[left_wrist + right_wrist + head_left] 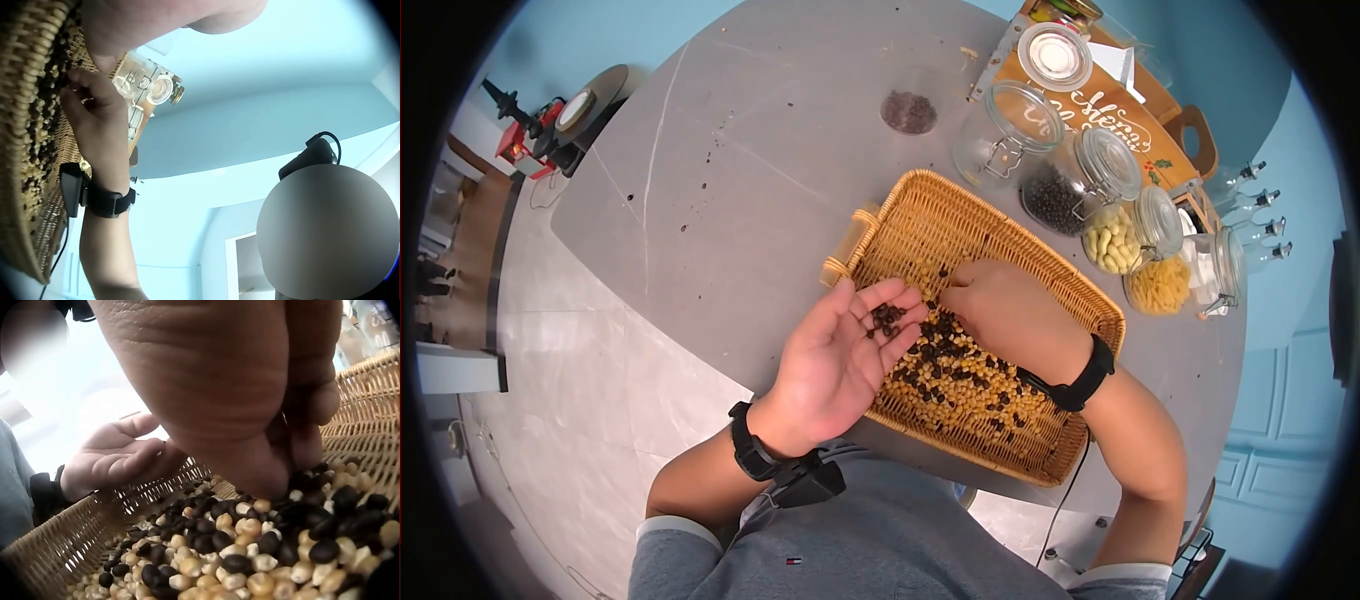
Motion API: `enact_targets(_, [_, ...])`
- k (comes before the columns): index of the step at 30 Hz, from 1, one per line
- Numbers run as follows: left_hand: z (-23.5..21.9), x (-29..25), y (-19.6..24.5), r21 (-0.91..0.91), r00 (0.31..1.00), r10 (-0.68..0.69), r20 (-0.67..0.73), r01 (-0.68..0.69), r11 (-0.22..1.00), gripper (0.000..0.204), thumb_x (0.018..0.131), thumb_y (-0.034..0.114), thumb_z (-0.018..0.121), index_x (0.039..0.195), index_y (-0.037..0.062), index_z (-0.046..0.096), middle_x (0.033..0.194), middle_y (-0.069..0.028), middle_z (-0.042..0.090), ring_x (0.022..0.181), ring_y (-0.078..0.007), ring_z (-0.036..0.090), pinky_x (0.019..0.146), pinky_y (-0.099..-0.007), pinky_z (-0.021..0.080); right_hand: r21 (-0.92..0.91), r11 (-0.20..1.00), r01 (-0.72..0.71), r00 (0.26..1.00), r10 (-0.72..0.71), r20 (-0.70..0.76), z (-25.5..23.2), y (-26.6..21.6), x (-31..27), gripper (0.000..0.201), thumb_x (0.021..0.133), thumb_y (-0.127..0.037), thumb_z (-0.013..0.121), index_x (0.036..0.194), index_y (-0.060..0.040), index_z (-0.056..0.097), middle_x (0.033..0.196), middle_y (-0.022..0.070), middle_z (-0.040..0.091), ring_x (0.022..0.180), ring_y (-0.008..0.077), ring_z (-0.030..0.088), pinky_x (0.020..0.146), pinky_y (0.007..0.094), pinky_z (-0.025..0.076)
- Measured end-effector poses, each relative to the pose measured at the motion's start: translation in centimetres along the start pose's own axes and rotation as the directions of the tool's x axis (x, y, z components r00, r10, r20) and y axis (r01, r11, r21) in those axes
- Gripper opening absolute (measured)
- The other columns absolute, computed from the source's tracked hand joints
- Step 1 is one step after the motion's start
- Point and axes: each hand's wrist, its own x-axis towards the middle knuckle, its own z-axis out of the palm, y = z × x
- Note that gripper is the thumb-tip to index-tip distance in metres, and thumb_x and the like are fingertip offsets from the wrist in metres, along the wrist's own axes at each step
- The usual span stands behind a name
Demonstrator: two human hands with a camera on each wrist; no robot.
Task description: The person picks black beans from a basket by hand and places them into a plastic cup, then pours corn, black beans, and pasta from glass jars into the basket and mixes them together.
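A rectangular wicker basket [1090, 295] holds yellow corn kernels [259, 584] mixed with black beans [236, 563]. Palm up over the basket's near left side, my left hand [825, 365] carries a small heap of black beans [886, 318] on its loosely bent fingers. My right hand [1020, 310] reaches down into the basket, just right of the left fingertips. In the right wrist view its thumb and curled fingers come together among the black beans. The fingertips appear to pinch a bean there, mostly hidden by the hand.
Beyond the basket stands a row of clip-lid glass jars, one with black beans [1055, 200], another with pale peanut-shaped pieces [1112, 240], another with yellow pasta [1158, 287]. Behind them is a wooden crate [1185, 110]. A clear dish of dark reddish beans [909, 113] sits on the grey table [790, 150].
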Motion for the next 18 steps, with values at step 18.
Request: enact_targets(18, [0.3,0.7,-0.3,-0.016,0.999,-0.020,0.037,0.020,1.000,0.046,0.105,0.039,0.039,0.123,-0.0006,0.054,0.122,-0.0129,0.058,0.118,-0.0253,0.054,0.108,-0.0379,0.039,0.569,0.819,-0.071,0.994,0.108,-0.031,-3.9,-1.4,2.1,0.010,0.082,-0.003,0.066,0.091,-0.0012,0.064,0.077,0.0126,0.063,0.072,0.0300,0.061,0.065,0.0353,0.049])
